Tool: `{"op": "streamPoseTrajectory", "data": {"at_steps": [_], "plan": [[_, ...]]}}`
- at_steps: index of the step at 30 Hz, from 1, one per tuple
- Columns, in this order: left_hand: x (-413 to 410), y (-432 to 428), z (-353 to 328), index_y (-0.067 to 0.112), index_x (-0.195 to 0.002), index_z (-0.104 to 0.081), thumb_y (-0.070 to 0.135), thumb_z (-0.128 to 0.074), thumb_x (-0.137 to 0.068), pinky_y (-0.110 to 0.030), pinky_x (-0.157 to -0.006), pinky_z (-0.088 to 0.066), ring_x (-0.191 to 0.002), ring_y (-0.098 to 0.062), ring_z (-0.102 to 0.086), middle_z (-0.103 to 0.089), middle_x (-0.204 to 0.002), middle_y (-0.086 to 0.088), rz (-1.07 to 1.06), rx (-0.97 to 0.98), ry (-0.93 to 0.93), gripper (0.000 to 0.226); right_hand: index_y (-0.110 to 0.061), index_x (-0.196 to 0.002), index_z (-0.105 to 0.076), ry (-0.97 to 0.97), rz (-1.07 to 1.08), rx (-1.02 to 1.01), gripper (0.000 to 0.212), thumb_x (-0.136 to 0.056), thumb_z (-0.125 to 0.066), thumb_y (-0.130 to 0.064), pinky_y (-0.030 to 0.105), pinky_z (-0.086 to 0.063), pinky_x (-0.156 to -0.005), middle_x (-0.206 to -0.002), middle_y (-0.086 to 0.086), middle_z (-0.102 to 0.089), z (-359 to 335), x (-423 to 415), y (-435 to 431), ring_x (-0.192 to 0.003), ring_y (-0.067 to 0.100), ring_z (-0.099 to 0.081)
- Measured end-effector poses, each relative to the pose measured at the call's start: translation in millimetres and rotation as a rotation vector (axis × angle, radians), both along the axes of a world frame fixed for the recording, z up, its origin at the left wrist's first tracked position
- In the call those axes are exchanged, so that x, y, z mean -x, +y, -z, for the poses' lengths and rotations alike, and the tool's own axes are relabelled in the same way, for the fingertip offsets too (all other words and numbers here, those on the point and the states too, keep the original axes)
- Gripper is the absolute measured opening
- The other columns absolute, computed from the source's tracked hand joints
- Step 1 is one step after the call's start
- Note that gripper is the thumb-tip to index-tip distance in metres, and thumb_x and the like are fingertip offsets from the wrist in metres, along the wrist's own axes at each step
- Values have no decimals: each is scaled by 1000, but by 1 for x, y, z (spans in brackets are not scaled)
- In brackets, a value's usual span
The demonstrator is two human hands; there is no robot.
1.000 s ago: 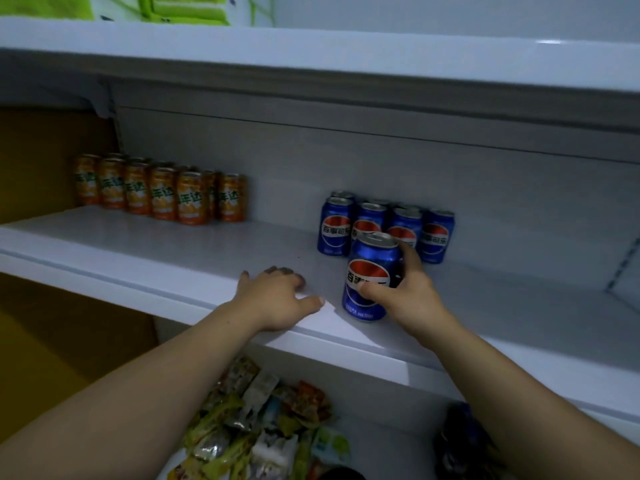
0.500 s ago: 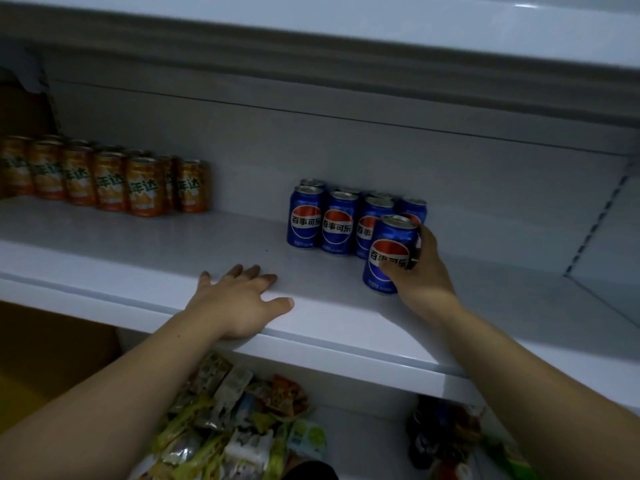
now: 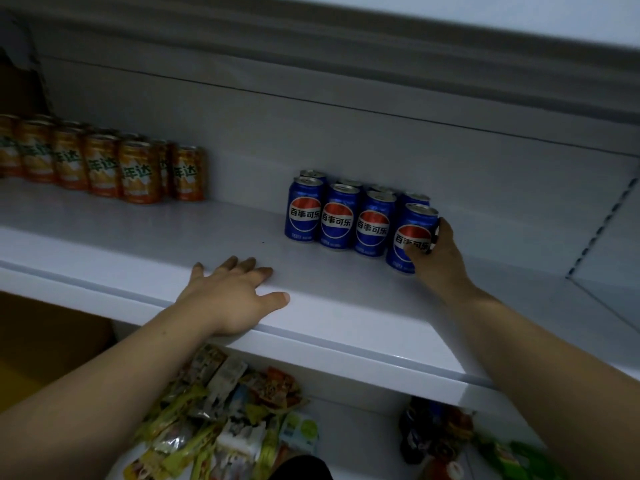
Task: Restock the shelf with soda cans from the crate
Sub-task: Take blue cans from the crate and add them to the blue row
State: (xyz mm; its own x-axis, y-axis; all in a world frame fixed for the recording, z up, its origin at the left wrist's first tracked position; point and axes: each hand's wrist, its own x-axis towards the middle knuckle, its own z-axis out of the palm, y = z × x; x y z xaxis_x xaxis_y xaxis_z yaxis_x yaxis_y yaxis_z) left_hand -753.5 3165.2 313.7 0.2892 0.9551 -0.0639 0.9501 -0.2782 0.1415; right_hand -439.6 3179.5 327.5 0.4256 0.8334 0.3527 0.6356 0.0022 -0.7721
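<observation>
A blue soda can (image 3: 408,233) stands upright on the white shelf (image 3: 138,251), at the right end of a front row of blue cans (image 3: 337,220). My right hand (image 3: 440,258) grips it, thumb across the label and fingers round its right side. More blue cans stand behind the row. My left hand (image 3: 232,292) rests flat on the shelf's front edge, fingers spread, holding nothing. The crate is not in view.
Several orange soda cans (image 3: 104,168) stand in a group at the shelf's back left. A white shelf board (image 3: 346,36) hangs above. Below, snack packets (image 3: 214,410) and dark bottles (image 3: 426,431) lie on a lower shelf.
My right hand has carried the blue can back and to the right, from near the shelf's front into line with the front row. My left hand has stayed on the edge.
</observation>
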Motion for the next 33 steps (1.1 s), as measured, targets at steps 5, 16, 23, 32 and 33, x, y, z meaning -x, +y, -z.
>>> {"op": "streamPoseTrajectory", "data": {"at_steps": [5,16,23,32,33], "plan": [[0,1,0,41,-150,-13,73,-21,-87,-54,-115,3,-148,-15,0,-2,-161,10,-3,0,-6,71,-17,-149,-26,7,13,44,70,-91,-65,-21,41,-43,-101,-143,9,-48,0,-5,15,-127,28,-50],[0,2,0,41,-148,-21,74,-27,-86,-55,-114,-2,-147,-16,-6,-9,-160,9,6,-33,-44,70,-15,-148,-23,-22,34,159,71,-91,-63,-29,41,-43,-99,-145,13,-45,-6,-3,18,-128,32,-48],[6,0,-6,39,-146,-30,67,-39,-87,-55,-115,-6,-145,-18,-15,-20,-158,12,50,-21,-115,65,-15,-154,-7,-191,-2,188,89,-90,-64,-38,40,-35,-107,-157,13,-20,-55,14,2,-138,34,-33],[45,-29,-21,29,-147,-32,64,-53,-80,-44,-114,-25,-140,-17,-29,-26,-156,6,-38,-3,-266,78,-18,-154,-14,-409,-315,184,78,-93,-56,-45,34,-28,-112,-160,5,-18,-87,114,-16,-143,27,-26],[56,-36,-23,28,-146,-33,65,-54,-78,-42,-114,-26,-139,-16,-32,-29,-155,7,-61,-9,-292,81,-19,-153,-15,-405,-356,185,77,-93,-56,-44,32,-28,-111,-159,4,-19,-87,130,-15,-142,26,-28]]}}
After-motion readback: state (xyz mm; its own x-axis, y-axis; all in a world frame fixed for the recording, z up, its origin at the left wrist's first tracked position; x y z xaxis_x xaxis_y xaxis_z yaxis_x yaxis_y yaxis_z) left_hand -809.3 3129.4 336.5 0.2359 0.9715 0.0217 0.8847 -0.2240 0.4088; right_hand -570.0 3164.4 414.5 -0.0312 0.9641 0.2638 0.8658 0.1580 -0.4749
